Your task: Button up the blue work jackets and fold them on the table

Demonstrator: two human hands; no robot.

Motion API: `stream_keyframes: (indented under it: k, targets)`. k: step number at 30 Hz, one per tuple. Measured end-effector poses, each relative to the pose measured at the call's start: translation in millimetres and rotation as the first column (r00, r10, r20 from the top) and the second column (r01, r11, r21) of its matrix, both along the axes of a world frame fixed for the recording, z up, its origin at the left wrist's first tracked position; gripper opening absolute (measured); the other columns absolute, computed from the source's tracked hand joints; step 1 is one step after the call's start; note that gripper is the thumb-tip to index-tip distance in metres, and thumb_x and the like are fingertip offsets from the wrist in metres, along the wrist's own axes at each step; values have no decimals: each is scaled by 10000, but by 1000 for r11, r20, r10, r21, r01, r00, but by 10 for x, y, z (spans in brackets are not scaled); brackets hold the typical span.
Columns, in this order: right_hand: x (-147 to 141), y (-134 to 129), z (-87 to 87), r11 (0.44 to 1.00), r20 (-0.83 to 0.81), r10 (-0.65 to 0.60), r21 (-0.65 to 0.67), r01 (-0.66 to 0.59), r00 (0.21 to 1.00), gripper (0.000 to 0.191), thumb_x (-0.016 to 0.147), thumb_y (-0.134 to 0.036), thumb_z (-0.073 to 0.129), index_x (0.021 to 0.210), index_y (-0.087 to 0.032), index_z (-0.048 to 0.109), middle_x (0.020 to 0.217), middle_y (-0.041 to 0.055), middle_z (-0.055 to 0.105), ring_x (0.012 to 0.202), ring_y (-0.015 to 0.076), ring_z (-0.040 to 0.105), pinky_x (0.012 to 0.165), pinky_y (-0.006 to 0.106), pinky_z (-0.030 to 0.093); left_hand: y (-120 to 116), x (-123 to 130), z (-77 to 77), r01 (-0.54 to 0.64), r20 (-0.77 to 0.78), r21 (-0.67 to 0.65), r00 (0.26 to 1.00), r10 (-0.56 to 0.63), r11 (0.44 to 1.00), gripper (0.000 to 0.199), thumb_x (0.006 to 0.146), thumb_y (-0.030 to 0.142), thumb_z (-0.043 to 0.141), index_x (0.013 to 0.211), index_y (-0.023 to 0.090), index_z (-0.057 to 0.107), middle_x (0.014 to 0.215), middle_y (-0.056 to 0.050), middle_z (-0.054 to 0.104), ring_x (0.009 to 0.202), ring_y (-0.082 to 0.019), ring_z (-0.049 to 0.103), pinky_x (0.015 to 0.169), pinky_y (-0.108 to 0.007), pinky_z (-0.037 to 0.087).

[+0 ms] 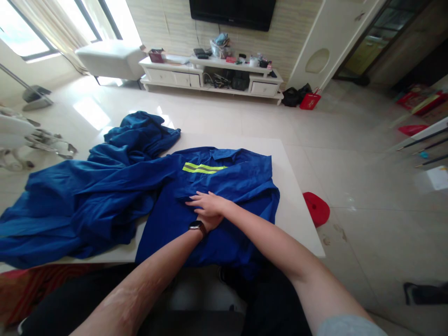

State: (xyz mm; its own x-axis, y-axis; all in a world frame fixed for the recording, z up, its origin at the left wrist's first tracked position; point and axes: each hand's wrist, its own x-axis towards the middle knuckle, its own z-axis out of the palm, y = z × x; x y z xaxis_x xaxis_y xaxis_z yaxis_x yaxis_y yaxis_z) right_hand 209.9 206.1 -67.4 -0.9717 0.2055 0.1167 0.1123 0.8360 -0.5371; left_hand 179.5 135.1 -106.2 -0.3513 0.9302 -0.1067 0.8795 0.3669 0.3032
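A blue work jacket (241, 186) with a yellow-green and grey reflective stripe (205, 168) lies partly folded on a white table (301, 224). My right hand (207, 203) rests on the jacket with its fingers stretched apart, crossing over my left hand. Below it, my left hand (210, 223) touches the jacket too; its fingers are mostly hidden. A dark watch (198, 226) circles the left wrist. To the left, more crumpled blue cloth (94, 191) spreads over the table, touching the jacket.
A red round-edged stool or seat (316, 208) stands beyond the table's right edge. Across the tiled floor are a white TV cabinet (168, 77) holding clutter, a pale bench (114, 58) and a red paper bag (310, 100). A metal-framed object (52, 142) stands at the left.
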Motion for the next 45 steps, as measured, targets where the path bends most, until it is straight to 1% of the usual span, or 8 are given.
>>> stream_keyframes:
  k: [3,8,12,18,25,37,41,45]
  targets:
    - [-19,-128,-153,999,122,46,1,-46,991,534,933,-281,697,1446,-366,576,1535,-26,526,1434,315,457,1178,576,357,159,52,-12,-192,3,-132,981,194,973,486,993,402,448,1403,206,621,1430,-186,612,1451,-457,403,894,-591,542]
    - [329,29,100,994,-2,-100,34,100,995,554,1006,-286,582,1547,-280,460,1569,50,480,1436,253,451,1174,422,393,-54,-69,12,197,162,-103,970,-179,975,389,991,380,485,1287,253,702,1266,-124,713,1231,-333,626,962,-428,525]
    - [1168,61,193,894,8,-414,193,405,910,355,991,-235,550,1328,-160,630,1336,133,636,1270,267,551,1067,421,456,-212,-118,54,270,174,3,948,-266,963,403,1020,383,411,1256,249,708,1199,-113,740,1047,-256,705,964,-350,510]
    - [2794,-131,35,893,237,-429,259,369,872,332,972,-280,572,1282,-203,662,1384,125,610,1298,294,536,1064,469,451,-184,-100,96,279,132,30,951,-280,960,395,1014,369,402,1234,249,707,1130,-110,757,953,-241,718,860,-319,505]
    - [3118,-248,-33,299,438,-833,-159,941,338,362,986,-472,535,882,-152,670,913,128,735,848,242,714,770,339,584,-196,-102,122,299,110,41,947,-301,953,417,1013,396,385,1227,248,711,1107,-109,762,926,-248,721,806,-317,501]
    - [3290,-432,137,212,673,-631,-330,920,387,481,928,-579,642,727,-141,649,666,90,702,552,134,646,492,187,508,-205,-83,184,271,143,27,951,-272,962,415,1006,389,404,1229,228,715,1152,-119,753,961,-242,712,869,-313,497]
    - [3421,-783,116,311,803,-175,-503,806,569,421,725,-495,851,939,-143,761,871,84,766,743,179,719,601,220,578,-200,-77,178,268,137,28,953,-269,963,410,1005,383,406,1213,226,722,1155,-116,752,977,-240,707,885,-308,494]
    - [3271,-857,119,550,859,-72,-390,739,507,323,743,-443,824,811,-135,756,682,49,706,607,174,666,560,244,537,-210,-70,184,270,130,15,954,-270,963,408,1013,375,397,1226,224,711,1156,-115,751,986,-234,705,894,-302,491]
